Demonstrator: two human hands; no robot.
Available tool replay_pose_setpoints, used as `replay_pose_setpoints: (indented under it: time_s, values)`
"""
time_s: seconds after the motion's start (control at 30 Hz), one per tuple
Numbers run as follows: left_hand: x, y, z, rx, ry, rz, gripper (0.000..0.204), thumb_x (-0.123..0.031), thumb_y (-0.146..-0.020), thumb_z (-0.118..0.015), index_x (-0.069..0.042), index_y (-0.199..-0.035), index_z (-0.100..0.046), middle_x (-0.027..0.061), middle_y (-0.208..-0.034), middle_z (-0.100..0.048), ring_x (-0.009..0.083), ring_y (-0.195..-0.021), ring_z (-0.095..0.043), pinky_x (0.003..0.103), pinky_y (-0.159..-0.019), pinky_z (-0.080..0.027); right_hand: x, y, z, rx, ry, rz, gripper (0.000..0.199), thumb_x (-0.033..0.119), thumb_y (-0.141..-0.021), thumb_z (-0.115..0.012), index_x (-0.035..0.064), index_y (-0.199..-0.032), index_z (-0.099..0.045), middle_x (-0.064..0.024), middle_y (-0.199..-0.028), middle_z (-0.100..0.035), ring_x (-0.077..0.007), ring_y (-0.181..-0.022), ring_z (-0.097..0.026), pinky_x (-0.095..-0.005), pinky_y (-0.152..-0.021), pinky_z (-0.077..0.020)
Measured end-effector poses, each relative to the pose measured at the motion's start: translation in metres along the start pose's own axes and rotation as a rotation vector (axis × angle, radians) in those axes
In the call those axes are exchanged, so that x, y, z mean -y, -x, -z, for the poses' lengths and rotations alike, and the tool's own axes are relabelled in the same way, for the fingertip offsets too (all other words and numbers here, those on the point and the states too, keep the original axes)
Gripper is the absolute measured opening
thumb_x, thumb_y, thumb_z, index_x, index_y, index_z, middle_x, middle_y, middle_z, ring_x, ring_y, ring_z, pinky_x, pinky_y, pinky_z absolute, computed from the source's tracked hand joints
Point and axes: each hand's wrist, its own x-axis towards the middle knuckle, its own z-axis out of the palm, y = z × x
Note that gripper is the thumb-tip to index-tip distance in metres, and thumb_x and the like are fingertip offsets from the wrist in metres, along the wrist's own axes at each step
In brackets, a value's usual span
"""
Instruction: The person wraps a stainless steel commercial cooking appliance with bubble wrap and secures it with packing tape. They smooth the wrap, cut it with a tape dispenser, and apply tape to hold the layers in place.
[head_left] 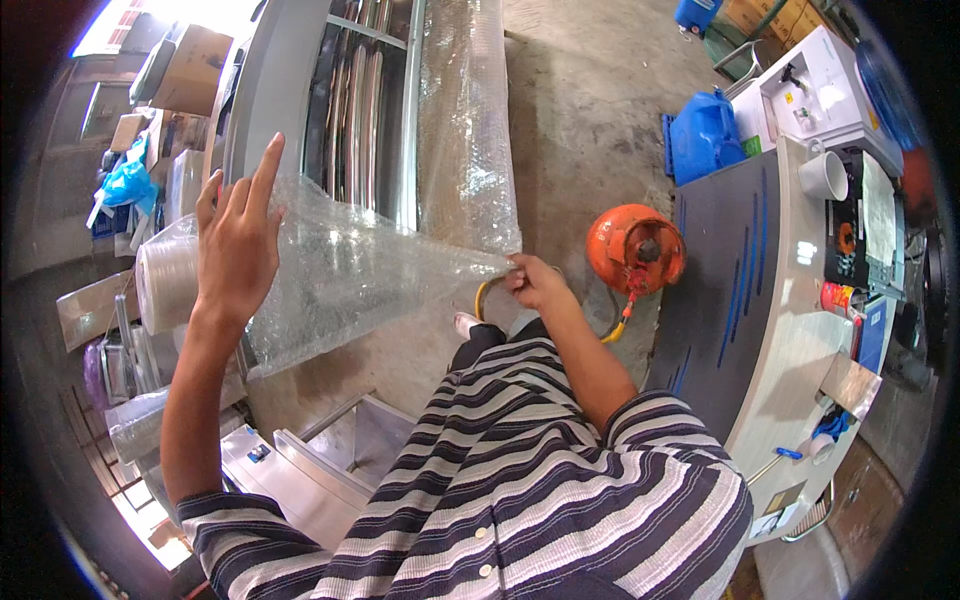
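Note:
A sheet of clear bubble wrap (pixel 345 275) stretches across in front of me, narrowing to a gathered corner at the right. My right hand (pixel 537 283) is closed on that corner in a pinch. My left hand (pixel 240 240) is raised at the sheet's left part, index finger stretched out and the other fingers apart and partly bent. It holds nothing; whether it touches the film I cannot tell. Beside it, a thick roll of clear wrap (pixel 167 275) sits at the left. Ahead lies a long metal-framed unit (pixel 350 110) with shiny tubes inside, and bubble wrap (pixel 465 130) covers its right side.
An orange gas cylinder (pixel 625 245) with a yellow-ended hose stands on the floor to the right. Behind it are a blue jerrycan (pixel 705 140) and a long counter (pixel 800 330) bearing a white mug (pixel 822 175). At lower left is a white panel-like unit (pixel 290 470). Cardboard boxes (pixel 195 70) are stacked far left.

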Motion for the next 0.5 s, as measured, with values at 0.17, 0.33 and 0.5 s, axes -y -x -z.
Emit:
replay_pose_setpoints:
  time_s: [0.17, 0.33, 0.5]
  values:
    - [0.006, 0.004, -0.004, -0.067, 0.085, 0.032, 0.085, 0.007, -0.092, -0.066, -0.017, -0.165, -0.032, 0.0140, -0.112, -0.072, 0.0262, -0.098, -0.068, 0.048, -0.121, -0.034, 0.017, 0.024, -0.076, -0.074, 0.076, 0.694, 0.054, 0.018, -0.097, -0.072, -0.0008, -0.141, -0.047, -0.0181, -0.117, -0.059, -0.0289, -0.099, -0.064, -0.0400, -0.085, -0.0548]
    - [0.007, 0.002, -0.012, -0.197, 0.092, -0.009, 0.084, 0.010, -0.091, -0.064, -0.015, -0.165, -0.033, 0.0169, -0.108, -0.073, 0.0279, -0.098, -0.068, 0.048, -0.119, -0.036, -0.011, 0.076, -0.093, -0.166, 1.471, 1.336, 0.099, 0.024, -0.084, -0.085, 0.0069, -0.163, -0.027, -0.0311, -0.151, -0.042, -0.0432, -0.137, -0.049, -0.0528, -0.113, -0.0417]
    - [0.007, 0.002, -0.002, -0.137, 0.141, 0.029, 0.083, 0.010, -0.090, -0.064, -0.014, -0.164, -0.035, 0.0176, -0.106, -0.072, 0.0281, -0.097, -0.067, 0.049, -0.118, -0.036, -0.017, 0.040, -0.081, -0.531, 2.001, 1.457, 0.093, 0.018, -0.082, -0.081, 0.0135, -0.162, -0.032, -0.0308, -0.151, -0.046, -0.0416, -0.130, -0.057, -0.0482, -0.106, -0.0485]
